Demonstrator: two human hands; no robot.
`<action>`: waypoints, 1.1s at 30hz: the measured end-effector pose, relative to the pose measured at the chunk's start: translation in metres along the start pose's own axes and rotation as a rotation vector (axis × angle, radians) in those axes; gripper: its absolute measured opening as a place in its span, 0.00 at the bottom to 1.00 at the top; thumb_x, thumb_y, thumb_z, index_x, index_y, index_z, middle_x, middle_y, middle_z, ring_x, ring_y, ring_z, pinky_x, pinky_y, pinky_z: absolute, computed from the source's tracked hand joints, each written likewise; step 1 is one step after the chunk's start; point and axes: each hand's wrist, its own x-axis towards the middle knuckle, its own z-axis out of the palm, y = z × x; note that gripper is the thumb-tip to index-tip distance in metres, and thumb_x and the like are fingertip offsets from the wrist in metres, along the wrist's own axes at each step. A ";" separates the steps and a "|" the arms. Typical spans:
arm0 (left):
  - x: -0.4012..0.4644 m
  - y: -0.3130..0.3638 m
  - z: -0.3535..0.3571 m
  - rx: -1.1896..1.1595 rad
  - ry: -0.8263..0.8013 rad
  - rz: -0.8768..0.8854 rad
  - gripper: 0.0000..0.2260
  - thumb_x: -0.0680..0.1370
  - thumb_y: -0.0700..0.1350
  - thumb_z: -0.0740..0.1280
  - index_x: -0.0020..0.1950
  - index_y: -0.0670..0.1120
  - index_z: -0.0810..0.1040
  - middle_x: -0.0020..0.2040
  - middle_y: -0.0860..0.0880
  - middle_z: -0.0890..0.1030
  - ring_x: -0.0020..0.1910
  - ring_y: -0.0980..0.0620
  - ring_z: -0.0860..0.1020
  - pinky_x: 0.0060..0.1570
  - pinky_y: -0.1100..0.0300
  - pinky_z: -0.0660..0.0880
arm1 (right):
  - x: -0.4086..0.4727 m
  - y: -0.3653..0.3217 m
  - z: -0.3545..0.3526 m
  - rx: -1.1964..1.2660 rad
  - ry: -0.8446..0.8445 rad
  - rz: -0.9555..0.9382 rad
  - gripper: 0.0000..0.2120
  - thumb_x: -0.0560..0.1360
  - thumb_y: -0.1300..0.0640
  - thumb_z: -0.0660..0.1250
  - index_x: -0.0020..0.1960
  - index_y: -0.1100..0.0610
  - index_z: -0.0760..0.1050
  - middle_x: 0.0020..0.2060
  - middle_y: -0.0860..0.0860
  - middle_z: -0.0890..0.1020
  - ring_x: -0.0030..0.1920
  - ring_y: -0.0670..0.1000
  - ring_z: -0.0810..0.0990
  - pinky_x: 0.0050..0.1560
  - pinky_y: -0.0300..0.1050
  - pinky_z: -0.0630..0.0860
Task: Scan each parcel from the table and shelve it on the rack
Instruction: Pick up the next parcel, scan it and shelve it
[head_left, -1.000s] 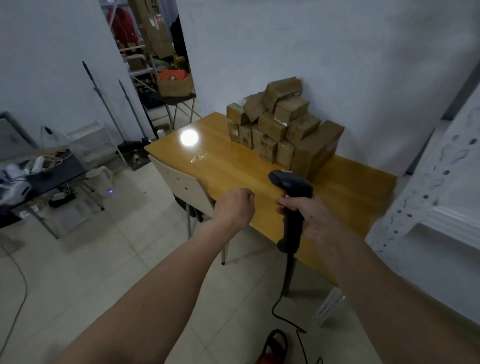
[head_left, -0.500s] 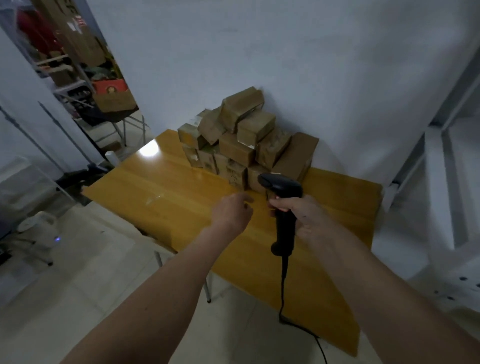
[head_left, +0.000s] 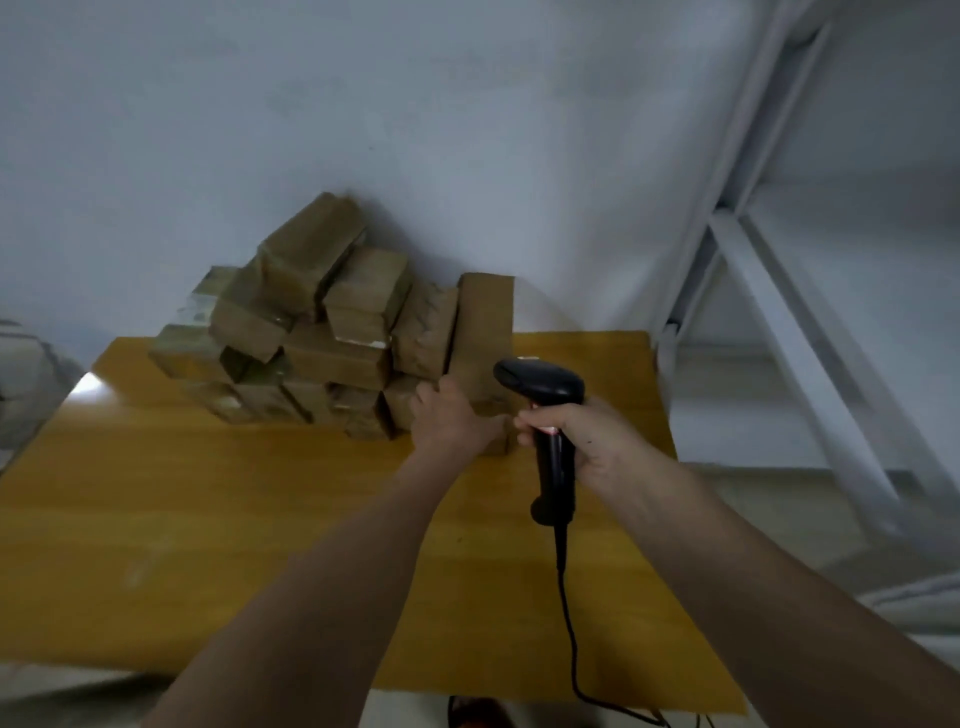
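A pile of brown cardboard parcels (head_left: 322, 332) stands against the wall at the far side of the wooden table (head_left: 208, 519). A long parcel (head_left: 483, 322) lies at the pile's right end. My left hand (head_left: 452, 421) is at its near end, fingers on its left side and thumb across it; a firm hold cannot be made out. Just to the right, my right hand (head_left: 582, 441) grips the handle of a black barcode scanner (head_left: 540, 384), whose head points at the parcels. Its cable hangs down over the table's front edge. The white metal rack (head_left: 769, 291) stands right of the table.
A pale wall runs behind the table. The rack's diagonal brace (head_left: 831, 374) and lower shelves sit close to the table's right edge. A dark shoe (head_left: 483, 714) shows on the floor at the bottom.
The view has swung right and moved closer to the table. My left hand has gone forward from above the table to the long parcel. The scanner has followed alongside it.
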 end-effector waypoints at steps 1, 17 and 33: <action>0.009 0.002 0.001 -0.001 -0.012 -0.006 0.43 0.69 0.64 0.72 0.74 0.43 0.59 0.71 0.41 0.61 0.71 0.40 0.59 0.65 0.47 0.65 | 0.004 -0.001 0.002 0.004 0.027 0.006 0.08 0.69 0.67 0.73 0.46 0.62 0.79 0.49 0.60 0.84 0.45 0.56 0.83 0.57 0.53 0.77; 0.072 0.018 0.033 -0.159 -0.057 -0.143 0.51 0.64 0.61 0.77 0.74 0.39 0.54 0.72 0.40 0.62 0.71 0.40 0.63 0.67 0.46 0.66 | 0.022 0.010 0.002 0.052 0.197 0.033 0.07 0.71 0.66 0.72 0.49 0.65 0.79 0.46 0.62 0.82 0.44 0.56 0.80 0.49 0.50 0.74; 0.016 -0.015 0.028 0.312 -0.019 0.254 0.46 0.62 0.58 0.79 0.70 0.44 0.59 0.64 0.45 0.68 0.64 0.44 0.68 0.62 0.49 0.70 | 0.016 0.008 -0.014 0.077 0.125 0.034 0.05 0.71 0.68 0.70 0.42 0.60 0.77 0.43 0.57 0.81 0.38 0.52 0.79 0.48 0.49 0.73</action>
